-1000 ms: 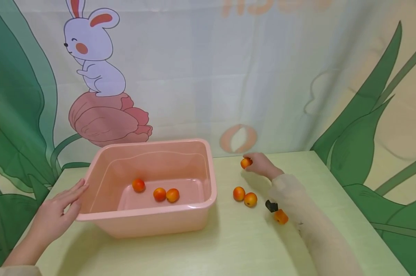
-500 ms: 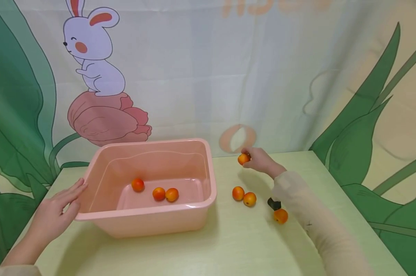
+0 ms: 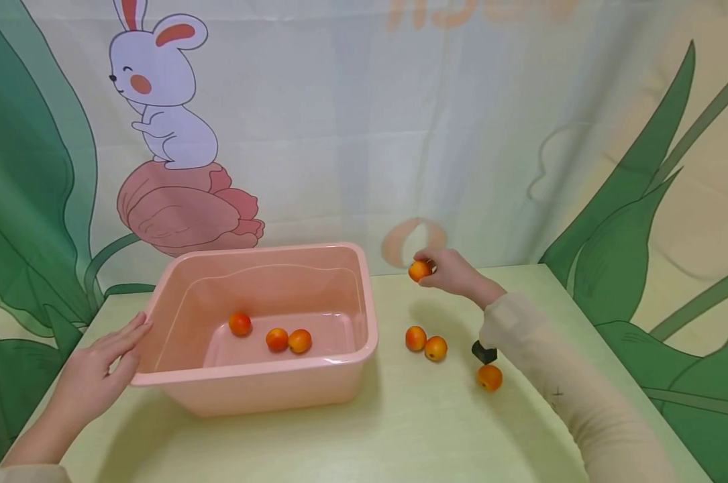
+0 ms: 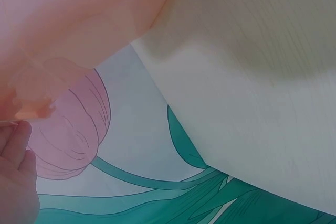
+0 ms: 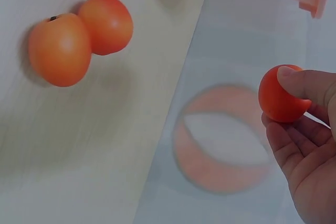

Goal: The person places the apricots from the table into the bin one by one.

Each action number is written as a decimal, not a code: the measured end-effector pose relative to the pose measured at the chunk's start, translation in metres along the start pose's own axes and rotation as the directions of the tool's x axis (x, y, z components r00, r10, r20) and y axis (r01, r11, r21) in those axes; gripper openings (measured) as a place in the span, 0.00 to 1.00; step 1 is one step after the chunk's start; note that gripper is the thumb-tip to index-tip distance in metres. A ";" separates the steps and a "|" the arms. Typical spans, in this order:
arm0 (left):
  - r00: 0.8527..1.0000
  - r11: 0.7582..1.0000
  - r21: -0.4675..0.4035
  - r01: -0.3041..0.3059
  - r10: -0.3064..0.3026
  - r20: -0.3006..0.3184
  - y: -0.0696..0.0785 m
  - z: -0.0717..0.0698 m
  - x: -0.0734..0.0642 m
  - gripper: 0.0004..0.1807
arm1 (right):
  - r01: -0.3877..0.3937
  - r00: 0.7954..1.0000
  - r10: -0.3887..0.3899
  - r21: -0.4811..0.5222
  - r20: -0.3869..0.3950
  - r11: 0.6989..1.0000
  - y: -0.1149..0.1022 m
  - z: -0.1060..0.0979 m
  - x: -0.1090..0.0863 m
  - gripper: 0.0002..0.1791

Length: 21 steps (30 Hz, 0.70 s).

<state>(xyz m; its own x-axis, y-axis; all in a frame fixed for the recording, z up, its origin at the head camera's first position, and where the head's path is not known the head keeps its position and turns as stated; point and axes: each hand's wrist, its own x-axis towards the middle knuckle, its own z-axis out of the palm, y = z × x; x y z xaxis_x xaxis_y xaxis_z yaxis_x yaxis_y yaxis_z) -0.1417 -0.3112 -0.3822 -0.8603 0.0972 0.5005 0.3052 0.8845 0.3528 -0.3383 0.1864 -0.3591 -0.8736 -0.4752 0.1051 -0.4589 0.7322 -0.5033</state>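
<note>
My left hand lies with straight fingers on the left rim of a pink plastic basin. In the left wrist view its fingertips are at the basin's edge. Up in the air to the right of the basin, my right hand pinches a small round orange-red fruit between thumb and fingers. The right wrist view shows that fruit with the thumb over its upper side. On the basin's floor lie three similar fruits, a lone one and a pair side by side.
Two more fruits sit close together on the pale green table, right of the basin. Another fruit lies by the right sleeve, near a small black block. A printed cloth hangs behind the table.
My right hand has risen from near the table with the fruit and shifted slightly left towards the basin. The black block has moved along with the right arm. My left hand stays on the rim.
</note>
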 end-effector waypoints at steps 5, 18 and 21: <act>1.000 1.000 -0.006 0.007 -0.007 0.008 -0.001 0.001 -0.001 0.21 | 0.005 1.000 -0.005 0.023 0.003 1.000 -0.008 -0.004 -0.001 0.22; 1.000 1.000 -0.006 -0.010 0.010 -0.012 -0.002 0.002 -0.001 0.21 | 0.051 0.997 -0.054 0.071 0.048 0.996 -0.032 -0.014 0.004 0.23; 1.000 1.000 -0.005 -0.008 0.008 -0.010 -0.002 0.002 -0.001 0.21 | 0.070 0.995 -0.075 0.081 0.061 0.994 -0.042 -0.018 0.005 0.23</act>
<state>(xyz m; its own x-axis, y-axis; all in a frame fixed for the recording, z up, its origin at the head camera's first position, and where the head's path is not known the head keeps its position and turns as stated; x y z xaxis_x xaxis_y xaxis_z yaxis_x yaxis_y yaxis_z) -0.1425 -0.3124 -0.3849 -0.8535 0.0993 0.5115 0.3140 0.8815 0.3528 -0.3263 0.1622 -0.3226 -0.8251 -0.5577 0.0904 -0.5045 0.6554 -0.5621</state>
